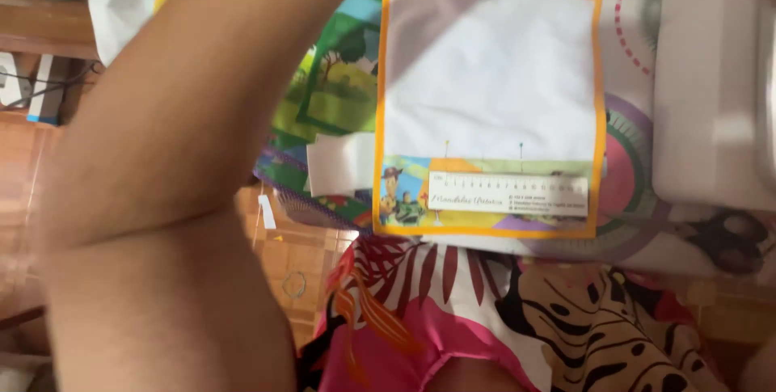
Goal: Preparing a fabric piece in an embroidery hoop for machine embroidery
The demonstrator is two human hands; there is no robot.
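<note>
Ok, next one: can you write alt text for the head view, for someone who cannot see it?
A bare bent arm fills the left of the frame, its hand out of view. Beside it lies a white fabric square with an orange border, a white paper ruler pinned across its cartoon-printed lower strip. A white sewing machine stands at right, black scissors below it.

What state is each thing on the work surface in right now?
White cloth with orange border: lying flat, spread out.
Ruler: flat across the cloth's lower printed strip.
Pins: two stuck upright just above the ruler.
Scissors: lying flat, blurred.
Hands: out of view.
</note>
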